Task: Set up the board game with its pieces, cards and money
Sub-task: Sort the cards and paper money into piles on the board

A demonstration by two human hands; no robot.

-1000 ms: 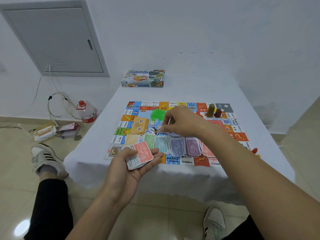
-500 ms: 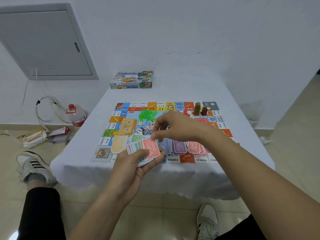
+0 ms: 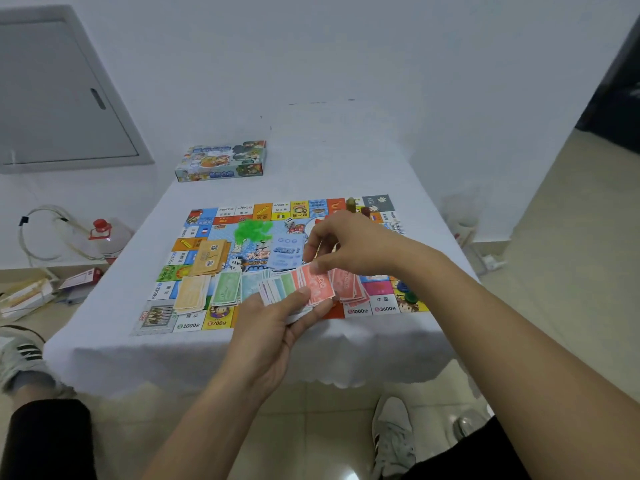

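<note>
Right hand [image 3: 349,249] hides board [image 3: 194,233] centre & some bill piles; bottle [image 3: 107,237] partly behind table [image 3: 138,348].

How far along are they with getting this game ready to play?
Well along, I'd say. The board is laid out, with money piles such as the green pile and red pile sorted along its near edge. The left hand holds a fan of mixed notes; the right hand pinches the top red one. Those notes remain to sort.

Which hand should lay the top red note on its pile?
Right hand: its fingers already pinch the red note, beside the red pile. Left hand holds the fanned stack.
</note>
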